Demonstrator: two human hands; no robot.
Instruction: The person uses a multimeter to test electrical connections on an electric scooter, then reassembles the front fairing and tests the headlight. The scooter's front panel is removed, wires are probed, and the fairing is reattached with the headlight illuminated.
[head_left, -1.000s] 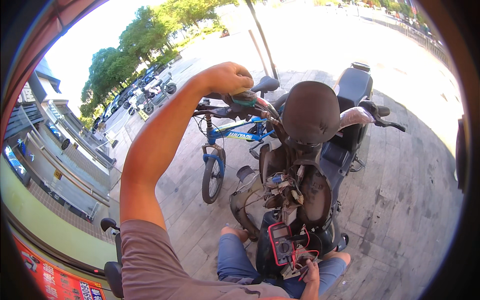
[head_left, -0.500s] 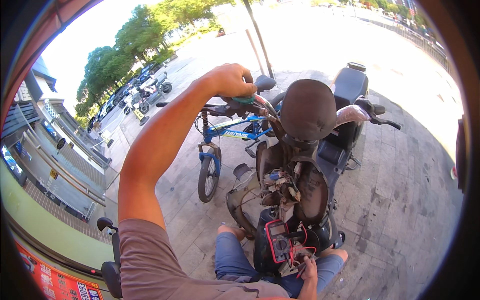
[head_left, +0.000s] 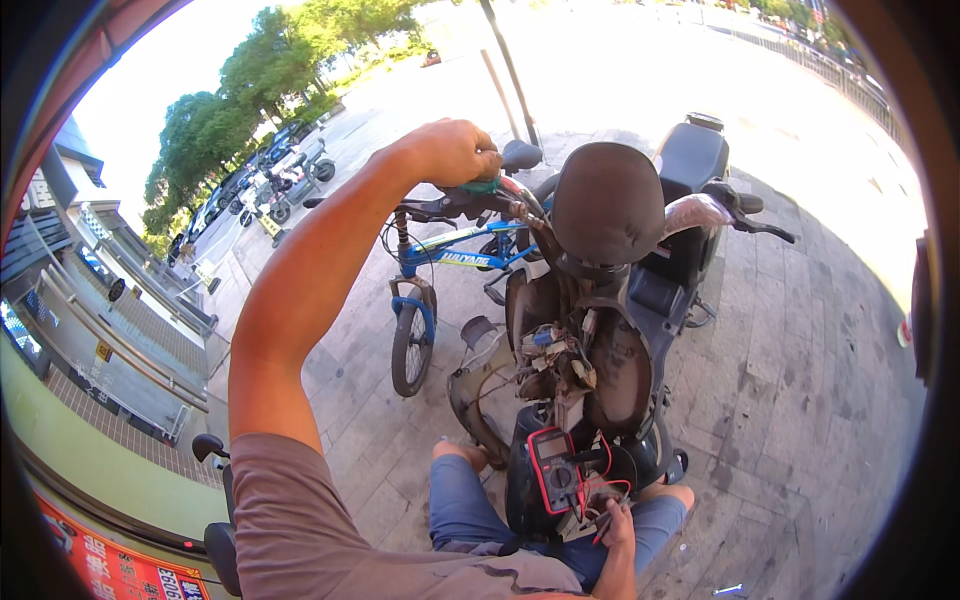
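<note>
An electric scooter with its front cover off stands before me, a dark, rounded headlight housing [head_left: 607, 205] on top. My left hand [head_left: 455, 152] reaches up to the left end of its handlebar [head_left: 520, 205], fingers curled down over it beside a teal piece [head_left: 482, 187]. The palm side is hidden. Low between my knees, my right hand [head_left: 617, 525] is closed around a red test probe [head_left: 602, 528] near dark wiring. A red-framed multimeter [head_left: 554, 470] leans on the scooter's black front fender [head_left: 525, 490], its red lead looping toward that hand.
Loose wires and connectors [head_left: 548, 345] hang from the opened front. A detached-looking curved panel [head_left: 470, 405] sits to its left. Behind stands a blue bicycle [head_left: 440, 260]. A small wrench [head_left: 727, 590] lies on the paving at lower right; a black mirror [head_left: 208, 446] is at left.
The view has shifted slightly, so the scooter sits a little higher and further left, and the wrench shows. Both hands keep their places on the handlebar and probe.
</note>
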